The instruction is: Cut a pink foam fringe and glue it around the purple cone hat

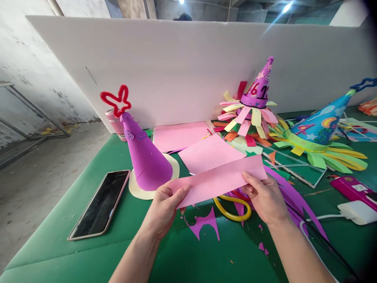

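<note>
A long strip of pink paper (218, 180) is stretched between my two hands above the table. My left hand (167, 200) pinches its left end, thumb on top. At the right end, my right hand (262, 192) grips it the same way. Behind the strip lies a larger pink sheet (209, 153). Scissors with a yellow handle (232, 216) show below the strip; their blades are mostly hidden. To the left stands a purple cone hat (149, 153) on a cream round brim (175, 165), topped by a red pipe-cleaner shape (118, 102).
A phone (100, 204) lies at the left on the green table (188, 263). Purple scraps (206, 224) are scattered nearby. Two fringed hats, one purple (256, 92) and one blue (321, 122), stand behind to the right. A white charger (357, 212) with cables sits right, before a white panel (176, 70).
</note>
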Tool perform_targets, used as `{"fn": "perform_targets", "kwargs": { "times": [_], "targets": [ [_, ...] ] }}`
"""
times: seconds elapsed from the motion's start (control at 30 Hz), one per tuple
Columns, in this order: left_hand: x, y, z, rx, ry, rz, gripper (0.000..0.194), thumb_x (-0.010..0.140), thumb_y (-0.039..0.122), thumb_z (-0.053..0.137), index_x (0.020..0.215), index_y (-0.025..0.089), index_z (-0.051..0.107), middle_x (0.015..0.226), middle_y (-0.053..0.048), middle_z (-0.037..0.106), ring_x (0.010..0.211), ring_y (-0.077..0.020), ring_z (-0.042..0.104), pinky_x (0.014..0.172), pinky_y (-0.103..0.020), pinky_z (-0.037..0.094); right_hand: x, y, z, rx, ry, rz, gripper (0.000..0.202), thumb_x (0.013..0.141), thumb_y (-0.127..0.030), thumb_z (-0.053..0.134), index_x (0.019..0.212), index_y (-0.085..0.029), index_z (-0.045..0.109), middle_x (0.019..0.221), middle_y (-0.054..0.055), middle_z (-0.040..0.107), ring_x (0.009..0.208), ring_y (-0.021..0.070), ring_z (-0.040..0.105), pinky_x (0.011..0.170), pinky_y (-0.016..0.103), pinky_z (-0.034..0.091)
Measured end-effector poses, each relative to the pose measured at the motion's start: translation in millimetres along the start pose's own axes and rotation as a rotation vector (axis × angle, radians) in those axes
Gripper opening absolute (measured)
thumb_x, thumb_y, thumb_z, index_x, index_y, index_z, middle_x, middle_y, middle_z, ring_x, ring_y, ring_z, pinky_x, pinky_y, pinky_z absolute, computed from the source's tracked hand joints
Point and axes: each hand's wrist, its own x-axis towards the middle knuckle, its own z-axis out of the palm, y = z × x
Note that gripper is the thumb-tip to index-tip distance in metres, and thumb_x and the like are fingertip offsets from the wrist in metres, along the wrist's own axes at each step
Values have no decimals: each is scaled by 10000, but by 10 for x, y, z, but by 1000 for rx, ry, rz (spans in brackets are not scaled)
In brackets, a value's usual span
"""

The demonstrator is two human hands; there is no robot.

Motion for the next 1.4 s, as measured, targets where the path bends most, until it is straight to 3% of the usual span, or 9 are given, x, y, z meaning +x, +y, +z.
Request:
{"fn": "perform_targets", "kwargs": {
  "times": [0.2,0.5,0.63,0.77,0.97,1.1,1.23,1.3,1.4],
  "targets": [
    [15,43,-65,-7,-29,-19,257,634,347,767,701,123,659,363,52,513,290,-47,414,271,-133,331,23,-11,-128,-77,-72,37,147,622,-255,787,685,-181,677,625,-18,566,517,72,408,414,176,331],
    [11,119,-197,-105,-103,49,188,621,268,782,734,141,701,408,43,548,335,-67,492,311,-144,393,25,-89,-136,17,-131,45,27,629,-202,712,654,-207,718,772,8,619,488,55,382,385,188,292],
    [-4,104,-195,-158,-218,68,167,625,273,781,728,157,718,456,5,614,361,-98,547,339,-168,426,43,-114,-130,119,-124,80,16,621,-202,694,611,-192,687,545,-40,492,438,44,323,376,160,294],
    [-25,72,-184,-194,-285,71,119,667,262,751,690,157,699,513,-12,650,411,-129,595,413,-215,483,63,-123,-125,242,-130,156,54,617,-209,697,600,-186,651,419,-83,357,397,34,269,414,148,361],
    [-60,22,-106,-174,-423,38,106,756,262,668,758,161,696,691,-58,725,680,-195,689,676,-280,509,101,-118,-114,445,-86,218,78,631,-183,699,619,-184,622,447,-96,368,392,27,274,417,117,379],
    [-85,5,-48,-216,-401,60,124,729,226,637,808,163,709,804,-36,724,856,-210,671,818,-280,460,6,-64,-28,583,-109,282,319,729,-484,645,848,-189,656,670,-44,531,501,51,408,457,165,412],
    [-109,-65,8,-193,-349,47,176,698,205,596,828,170,709,827,-28,700,860,-202,640,839,-295,425,-199,74,151,388,-275,397,601,645,-641,660,1042,-190,651,910,22,601,720,121,513,607,220,467],
    [-117,-126,42,-100,-333,47,194,705,246,602,851,163,700,806,-38,685,827,-197,616,790,-292,425,-274,130,236,233,-456,351,553,677,-615,655,1030,-190,662,872,31,612,755,140,515,669,231,457],
    [-128,-208,102,2,-359,39,223,715,319,635,854,154,691,778,-52,673,799,-197,593,746,-288,420,-295,178,304,68,-465,303,318,776,-502,626,840,-202,706,695,5,601,668,128,513,680,236,446]
  ]
}}
